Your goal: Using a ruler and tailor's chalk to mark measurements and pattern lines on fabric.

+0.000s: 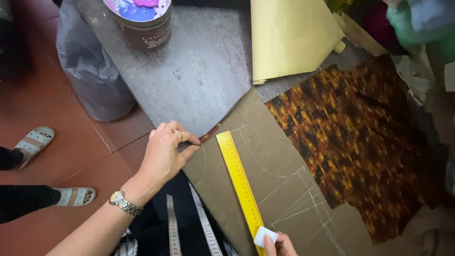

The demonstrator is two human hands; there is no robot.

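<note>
My left hand (166, 154), with rings and a wristwatch, pinches the near left edge of an olive-brown fabric piece (279, 166) that lies on the grey table (199, 71). A yellow ruler (239, 180) rests on this fabric among white chalk lines and curves. My right hand (279, 245) is at the bottom edge, holding a small white piece of chalk (264, 236) beside the ruler's near end. An orange and dark patterned fabric (360, 142) lies over the brown piece on the right.
A round tin (142, 21) with a purple-stained lid stands at the table's far end. A pale yellow roll (289, 38) lies behind the fabrics. A measuring tape (204, 223) hangs at my front. Another person's sandalled feet (35, 142) stand on the red floor beside a grey plastic bag (90, 71).
</note>
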